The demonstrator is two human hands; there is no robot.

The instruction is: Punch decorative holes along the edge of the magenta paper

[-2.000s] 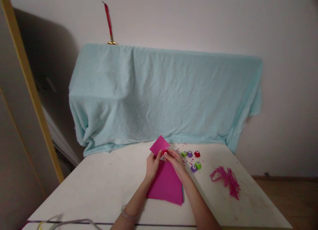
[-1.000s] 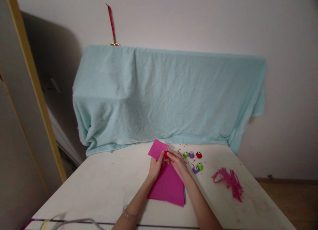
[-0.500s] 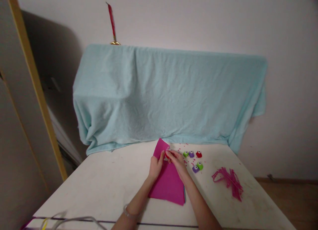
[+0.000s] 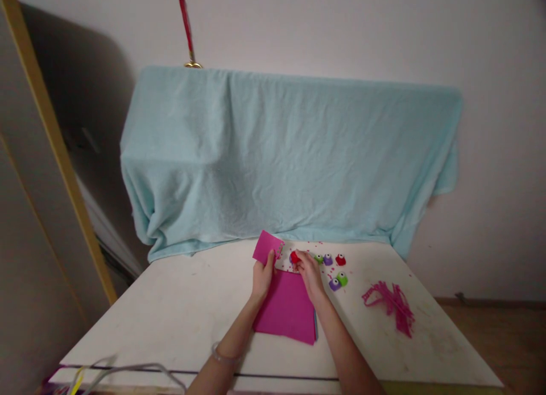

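My left hand [image 4: 261, 278] is closed on a small magenta sheet of paper [image 4: 264, 245], whose right edge is nibbled with little cut-outs. To its right, my right hand [image 4: 309, 274] pinches a small red paper punch [image 4: 294, 257], which is clear of the sheet. Below both hands lies a larger magenta sheet [image 4: 284, 310], with other sheets showing under its right edge. Beside the right hand stand several small punches with eye-like white tops: a red punch [image 4: 340, 260], a purple punch [image 4: 327, 260] and a green punch [image 4: 342, 279] among them. Tiny magenta bits are scattered around them.
A heap of magenta paper strips [image 4: 394, 304] lies on the right of the white table [image 4: 183, 304]. A pale blue cloth [image 4: 298, 156] hangs behind the table. Grey cables [image 4: 136, 368] cross the front left edge, and a red tassel [image 4: 186, 25] hangs on the wall.
My hands have moved apart. The red punch has come away from the sheet to the right with my right hand, while the sheet has tilted and shifted left in my left hand.
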